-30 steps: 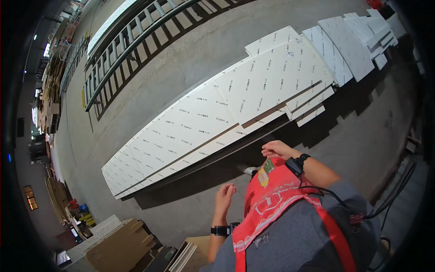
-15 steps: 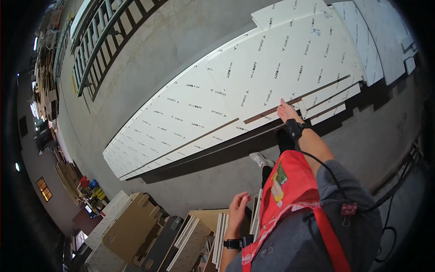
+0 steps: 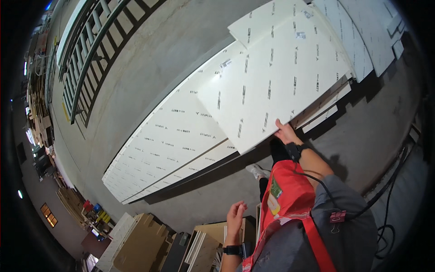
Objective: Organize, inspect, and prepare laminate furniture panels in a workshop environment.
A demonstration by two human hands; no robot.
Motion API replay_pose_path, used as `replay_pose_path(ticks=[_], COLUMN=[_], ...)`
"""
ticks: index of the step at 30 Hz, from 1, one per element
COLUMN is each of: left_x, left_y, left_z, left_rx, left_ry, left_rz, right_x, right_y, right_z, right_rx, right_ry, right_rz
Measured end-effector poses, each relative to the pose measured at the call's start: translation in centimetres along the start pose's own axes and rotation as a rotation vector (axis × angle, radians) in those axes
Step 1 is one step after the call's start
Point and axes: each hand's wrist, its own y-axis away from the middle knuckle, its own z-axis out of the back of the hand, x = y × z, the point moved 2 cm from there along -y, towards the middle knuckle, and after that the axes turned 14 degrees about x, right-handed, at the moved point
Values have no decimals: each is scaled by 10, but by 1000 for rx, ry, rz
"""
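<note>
My right hand (image 3: 286, 133) grips the near edge of a white printed panel (image 3: 272, 77), with the thumb on top and the other fingers partly hidden at the edge. This panel lies askew on a stack of similar white panels (image 3: 170, 136), its near left corner jutting past the stack's front edge. My left hand (image 3: 235, 216) hovers low in front of my body, loosely curled with nothing visible in it, apart from the panels. The nearest things to it are boards standing upright (image 3: 217, 229) below.
More white sheets (image 3: 369, 34) lie at the far right. A brown board (image 3: 142, 245) and several upright panels stand at lower left. A green-grey metal rack (image 3: 93, 59) is on the floor at upper left. Cables (image 3: 385, 199) hang beside my right side.
The upper white panel has shifted toward me and turned, covering the strips near the front edge. My right hand has closed on its edge. My left hand stays low.
</note>
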Motion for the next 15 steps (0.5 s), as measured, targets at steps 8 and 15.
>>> replay_pose_path(ticks=[8,15], left_x=[-22,-44], left_y=[-58,-64], left_z=[-6,-25], left_rx=[-87,166], left_ry=[64,745], left_rz=[44,26], right_x=[47,48], right_y=[165,252], right_z=[-10,-75], right_rx=[123,195], right_ry=[238,123], right_rz=[-312,-416])
